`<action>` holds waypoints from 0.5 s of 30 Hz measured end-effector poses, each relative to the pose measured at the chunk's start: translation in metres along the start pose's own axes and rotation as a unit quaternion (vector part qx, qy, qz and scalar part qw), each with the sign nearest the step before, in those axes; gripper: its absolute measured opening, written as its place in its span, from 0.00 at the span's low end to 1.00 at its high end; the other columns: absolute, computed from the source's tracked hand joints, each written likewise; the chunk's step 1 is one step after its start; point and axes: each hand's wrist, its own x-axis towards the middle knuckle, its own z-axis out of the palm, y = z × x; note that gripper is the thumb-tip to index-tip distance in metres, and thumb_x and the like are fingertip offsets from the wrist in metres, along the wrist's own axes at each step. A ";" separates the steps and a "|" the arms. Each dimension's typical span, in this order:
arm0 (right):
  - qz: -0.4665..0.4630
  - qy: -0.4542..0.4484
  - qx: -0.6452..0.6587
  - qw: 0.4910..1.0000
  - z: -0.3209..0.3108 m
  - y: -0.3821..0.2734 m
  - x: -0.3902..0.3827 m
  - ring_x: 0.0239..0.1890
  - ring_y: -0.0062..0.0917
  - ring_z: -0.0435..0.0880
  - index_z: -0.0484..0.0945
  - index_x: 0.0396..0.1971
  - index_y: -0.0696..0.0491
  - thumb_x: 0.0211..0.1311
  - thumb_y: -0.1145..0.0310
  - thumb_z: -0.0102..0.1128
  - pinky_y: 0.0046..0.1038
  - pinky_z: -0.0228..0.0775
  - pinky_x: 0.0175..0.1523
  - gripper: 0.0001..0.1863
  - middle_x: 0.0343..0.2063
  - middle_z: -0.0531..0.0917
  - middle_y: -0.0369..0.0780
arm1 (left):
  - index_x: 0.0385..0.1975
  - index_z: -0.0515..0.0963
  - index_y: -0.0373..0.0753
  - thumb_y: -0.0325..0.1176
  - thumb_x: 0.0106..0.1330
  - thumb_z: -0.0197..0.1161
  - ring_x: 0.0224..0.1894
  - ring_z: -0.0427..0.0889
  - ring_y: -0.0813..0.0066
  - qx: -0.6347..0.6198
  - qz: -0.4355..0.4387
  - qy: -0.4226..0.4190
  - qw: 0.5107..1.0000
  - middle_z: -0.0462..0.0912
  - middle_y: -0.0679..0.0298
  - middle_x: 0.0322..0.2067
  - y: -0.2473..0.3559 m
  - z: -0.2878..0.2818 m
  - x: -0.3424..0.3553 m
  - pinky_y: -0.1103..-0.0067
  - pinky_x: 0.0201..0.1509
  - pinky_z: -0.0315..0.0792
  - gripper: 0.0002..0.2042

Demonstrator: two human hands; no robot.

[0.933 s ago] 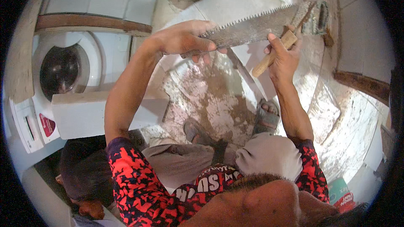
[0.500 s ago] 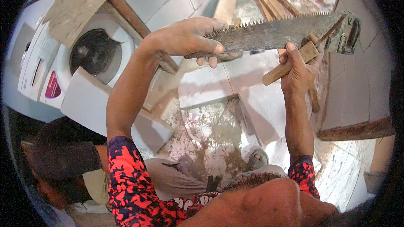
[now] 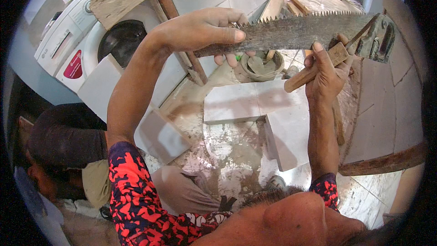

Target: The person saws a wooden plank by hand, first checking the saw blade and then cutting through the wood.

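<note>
Left fingers (image 3: 233,35): grey, toothed metal handsaw (image 3: 287,34) is being pinched.
Right fingers (image 3: 321,54): brown, blocky wooden handle (image 3: 301,77) is being clasped.

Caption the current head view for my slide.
Left grip on a saw, right grip around a wooden handle, above white blocks.

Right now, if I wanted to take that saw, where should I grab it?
I'd take the saw by its handle, coming from the right: that end juts out past the right hand, which holds a wooden-handled tool, and its looped shape seems to leave room for fingers. Keep off the upper edge, lined with teeth; the left hand holds the opposite end.
</note>
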 end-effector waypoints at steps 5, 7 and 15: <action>0.021 0.004 -0.001 1.000 -0.008 0.008 0.004 0.22 0.22 0.77 0.64 0.54 0.54 0.54 0.79 0.67 0.21 0.72 0.23 0.29 0.34 0.77 0.41 | 0.50 0.70 0.30 0.41 0.71 0.53 0.33 0.83 0.77 -0.003 -0.008 0.009 1.000 0.82 0.56 0.40 0.002 0.004 0.004 0.84 0.31 0.77 0.19; 0.035 0.007 0.011 0.999 -0.008 0.013 0.005 0.22 0.21 0.77 0.64 0.54 0.54 0.54 0.79 0.67 0.21 0.72 0.24 0.29 0.35 0.76 0.41 | 0.50 0.70 0.31 0.41 0.71 0.53 0.34 0.84 0.77 -0.007 -0.017 0.004 1.000 0.82 0.56 0.40 -0.001 0.004 0.005 0.84 0.32 0.77 0.18; 0.049 0.014 -0.005 0.999 -0.015 0.022 0.000 0.24 0.21 0.77 0.63 0.54 0.53 0.54 0.79 0.66 0.21 0.73 0.25 0.28 0.35 0.76 0.40 | 0.52 0.69 0.37 0.47 0.69 0.55 0.21 0.78 0.86 0.018 -0.046 0.035 0.998 0.83 0.63 0.27 -0.011 0.011 0.009 0.88 0.18 0.69 0.21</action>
